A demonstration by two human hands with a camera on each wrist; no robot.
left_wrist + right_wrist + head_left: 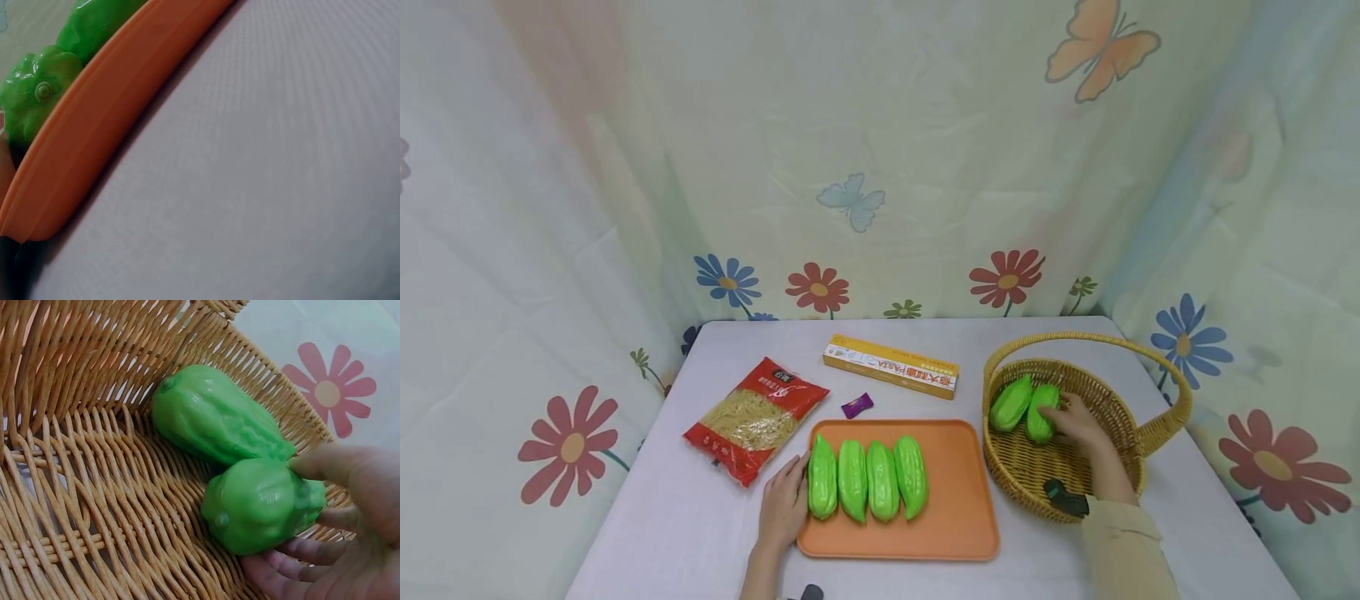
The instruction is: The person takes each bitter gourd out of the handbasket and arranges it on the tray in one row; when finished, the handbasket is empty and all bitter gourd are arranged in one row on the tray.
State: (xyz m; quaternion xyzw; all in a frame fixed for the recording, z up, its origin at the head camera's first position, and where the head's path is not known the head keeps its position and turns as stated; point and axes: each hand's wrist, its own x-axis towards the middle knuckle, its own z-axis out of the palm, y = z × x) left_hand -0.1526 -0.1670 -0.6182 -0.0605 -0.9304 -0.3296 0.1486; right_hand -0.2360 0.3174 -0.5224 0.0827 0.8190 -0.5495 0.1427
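Observation:
Inside the wicker basket (1015,479), my right hand (1078,423) grips a green bitter melon (253,506), thumb on one side and fingers curled under the other. A second bitter melon (215,412) lies against it by the basket wall. My left hand (784,500) rests along the left edge of the orange tray (958,492), its fingers fairly straight beside the leftmost bitter melon (822,479). Several bitter melons stand in a row on the tray's left half. In the left wrist view the tray's outer wall (106,131) shows, with only a sliver of the hand.
A red bag of pasta (756,421) lies left of the tray. Behind the tray are a small purple wrapped candy (857,406) and a long yellow and white pasta box (891,367). The basket's tall handle (1075,337) arches over its far side.

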